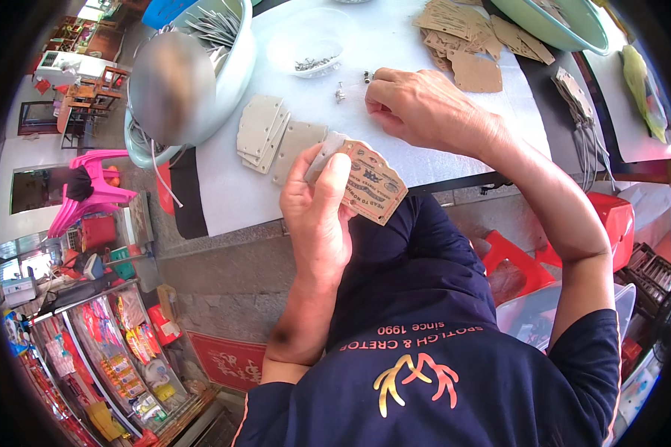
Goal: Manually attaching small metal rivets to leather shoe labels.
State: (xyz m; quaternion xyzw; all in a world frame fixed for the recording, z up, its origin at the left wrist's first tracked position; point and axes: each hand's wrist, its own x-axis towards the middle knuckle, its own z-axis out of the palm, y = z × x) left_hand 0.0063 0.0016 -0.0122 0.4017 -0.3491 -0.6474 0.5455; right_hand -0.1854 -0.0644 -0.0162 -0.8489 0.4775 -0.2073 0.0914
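My left hand (322, 197) grips a printed cardboard tag (373, 182) with scalloped edges and small holes, a greyish piece held against it under the thumb. Over the white table my right hand (417, 104) is closed, fingertips pinched together; whatever they hold, if anything, is hidden. Just left of those fingertips lie a few small metal fasteners (340, 93) and some dark ones (367, 77). Beside my left hand, grey-beige tags (261, 132) lie fanned, with another tag (294, 149) next to them. A clear shallow dish (317, 63) farther back holds many tiny metal pieces.
Brown cardboard tags (476, 73) are piled at the table's back right, near a pale green basin (574, 37). Another basin (235, 82) with grey cords stands at the left. Corded tags (574, 93) hang at the right edge. Red stools (511, 261) stand below the table.
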